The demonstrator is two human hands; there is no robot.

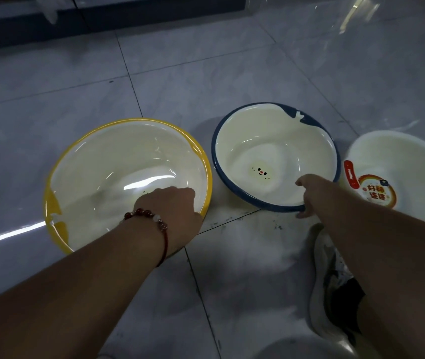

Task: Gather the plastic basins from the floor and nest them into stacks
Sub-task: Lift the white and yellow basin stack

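Currently two round plastic basins are gripped at their near rims on the grey tiled floor (232, 60): the larger cream basin with the yellow rim (118, 161) by the left hand (177, 211), the smaller cream basin with the dark blue rim (271, 141) by the right hand (307, 193), with the fingers curled over each edge. Both basins stand just beside each other, apart from a white plastic basin with a red and orange label (408, 164) at the right. Nesting would best be done by lifting the blue-rimmed basin clear, centring it over the yellow-rimmed one and lowering it level, since the smaller should sit inside the larger. The yellow-rimmed basin should be held steady so that it is not slid on the glossy tiles. Care is advised near the pale shoe (328, 281), which lies close below the right forearm
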